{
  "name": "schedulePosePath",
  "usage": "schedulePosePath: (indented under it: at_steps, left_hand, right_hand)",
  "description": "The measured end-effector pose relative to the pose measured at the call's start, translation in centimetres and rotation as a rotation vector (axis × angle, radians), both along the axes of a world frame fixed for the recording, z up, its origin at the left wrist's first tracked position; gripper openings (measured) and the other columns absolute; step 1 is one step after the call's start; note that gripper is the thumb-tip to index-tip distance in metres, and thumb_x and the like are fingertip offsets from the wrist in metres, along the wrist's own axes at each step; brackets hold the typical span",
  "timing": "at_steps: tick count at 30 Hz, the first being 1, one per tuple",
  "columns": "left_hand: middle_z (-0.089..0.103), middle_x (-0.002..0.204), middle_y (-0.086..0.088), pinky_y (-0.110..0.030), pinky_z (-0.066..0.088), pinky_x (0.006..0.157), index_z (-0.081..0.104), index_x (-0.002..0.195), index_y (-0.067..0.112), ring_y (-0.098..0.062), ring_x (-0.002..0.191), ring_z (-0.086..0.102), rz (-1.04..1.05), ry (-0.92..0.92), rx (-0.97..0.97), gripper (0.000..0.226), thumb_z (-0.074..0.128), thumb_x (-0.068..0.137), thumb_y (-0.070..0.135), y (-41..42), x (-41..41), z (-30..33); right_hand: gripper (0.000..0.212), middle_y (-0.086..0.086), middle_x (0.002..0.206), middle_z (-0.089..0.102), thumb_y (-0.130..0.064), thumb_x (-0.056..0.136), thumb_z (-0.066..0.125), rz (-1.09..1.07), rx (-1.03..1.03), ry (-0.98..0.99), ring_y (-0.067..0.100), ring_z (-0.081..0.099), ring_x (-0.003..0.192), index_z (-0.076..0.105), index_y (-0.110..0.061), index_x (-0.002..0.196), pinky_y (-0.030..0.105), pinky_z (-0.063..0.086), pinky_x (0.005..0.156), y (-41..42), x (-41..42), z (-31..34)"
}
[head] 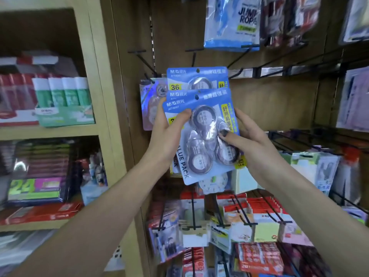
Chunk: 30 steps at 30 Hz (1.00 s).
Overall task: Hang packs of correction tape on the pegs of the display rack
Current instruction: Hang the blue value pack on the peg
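Observation:
Three blue blister packs of correction tape overlap in front of the rack. The front pack (pixel 207 136) is tilted and shows several round tape rolls. My left hand (pixel 169 134) grips the stack from the left, thumb on the front pack's face. My right hand (pixel 245 136) pinches the front pack's right edge. The rearmost pack (pixel 196 77) stands highest, its hang hole level with a black peg (pixel 192 56); whether it hangs on that peg I cannot tell. A paler tape pack (pixel 151 96) hangs just left on another peg.
Bare black pegs (pixel 137 51) jut from the wooden back panel. Jump-rope packs (pixel 231 23) hang above right. Red and white packs crowd the pegs (pixel 239 216) below. A wooden shelf unit (pixel 93 76) with glue sticks and boxes stands at the left.

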<state>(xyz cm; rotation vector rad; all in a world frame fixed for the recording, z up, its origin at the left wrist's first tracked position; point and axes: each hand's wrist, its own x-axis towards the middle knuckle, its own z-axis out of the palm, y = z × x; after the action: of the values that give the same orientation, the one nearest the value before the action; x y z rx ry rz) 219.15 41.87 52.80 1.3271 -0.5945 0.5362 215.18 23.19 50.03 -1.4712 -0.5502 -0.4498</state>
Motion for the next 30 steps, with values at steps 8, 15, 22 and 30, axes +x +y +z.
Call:
schedulePosePath:
  at_steps: [8,15,22,30]
  left_hand:
    - [0.074,0.124,-0.002,-0.057,0.047,0.114,0.057,0.129,0.025,-0.030,0.124,0.068,-0.020,0.040,0.017,0.042,0.067,0.088,0.025,1.3,1.5,1.3]
    - [0.075,0.126,0.002,-0.055,0.046,0.115,0.059,0.118,0.042,-0.024,0.124,0.069,-0.057,0.061,0.064,0.035,0.069,0.087,0.030,1.6,2.2,1.4]
    - [0.076,0.125,0.004,-0.054,0.048,0.113,0.062,0.116,0.039,-0.023,0.121,0.070,-0.059,0.126,0.070,0.032,0.070,0.085,0.034,1.8,3.1,1.2]
    - [0.072,0.133,0.003,-0.046,0.061,0.094,0.045,0.136,0.040,-0.021,0.112,0.074,-0.083,0.387,0.207,0.041,0.061,0.100,0.047,1.9,5.1,2.1]
  right_hand:
    - [0.053,0.001,0.123,0.078,-0.006,0.100,0.066,-0.009,0.052,0.007,0.018,0.077,0.108,0.058,-0.032,0.145,0.026,0.062,0.080,1.4,1.0,0.8]
    - [0.043,-0.007,0.113,0.081,-0.006,0.101,0.065,-0.030,0.100,0.018,0.011,0.079,0.097,0.065,-0.034,0.133,0.021,0.061,0.071,2.0,0.8,0.7]
    - [0.037,-0.009,0.107,0.082,-0.010,0.099,0.067,-0.044,0.114,0.089,0.011,0.080,0.092,0.069,-0.037,0.125,0.021,0.061,0.069,2.1,1.5,0.6]
    - [0.030,0.005,0.107,0.083,-0.011,0.095,0.071,-0.097,0.149,0.252,0.024,0.080,0.095,0.073,-0.018,0.124,0.032,0.065,0.069,2.3,4.8,3.3]
